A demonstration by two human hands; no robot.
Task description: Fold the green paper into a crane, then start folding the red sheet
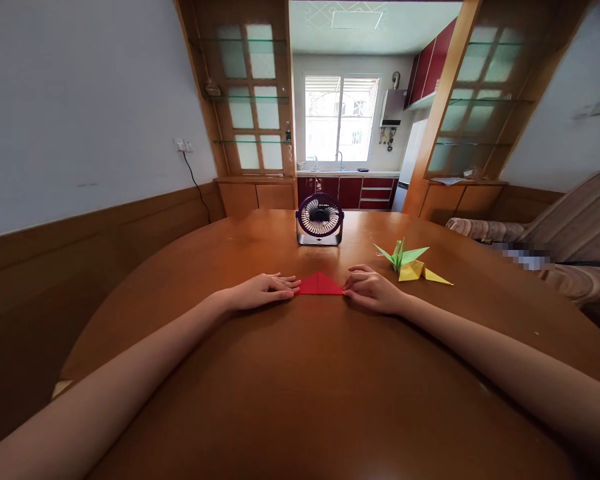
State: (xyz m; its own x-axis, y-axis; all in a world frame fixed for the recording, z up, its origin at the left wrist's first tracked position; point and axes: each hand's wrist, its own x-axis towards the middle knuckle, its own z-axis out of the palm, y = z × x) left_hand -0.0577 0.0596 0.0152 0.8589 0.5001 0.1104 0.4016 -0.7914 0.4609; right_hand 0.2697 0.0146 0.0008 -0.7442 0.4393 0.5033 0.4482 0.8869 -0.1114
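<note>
A folded sheet of red origami paper [320, 285], triangular with its peak pointing away from me, lies flat on the brown wooden table [300, 387]. My left hand [263, 291] rests at its left corner, fingers stretched out and the tips touching the paper. At the right corner, the thumb and curled fingers of my right hand [373, 289] are closed on the paper's edge. Beyond my right hand, a green origami crane [400, 256] and a yellow folded-paper piece [420, 271] stand against each other.
A small dark round fan [320, 219] stands on its base behind the paper. To the right of the table is a striped armchair [570, 220]. A cord [196, 183] hangs from the outlet on the left wall. Beyond the table, an opening leads to a kitchen with red cabinets [340, 191].
</note>
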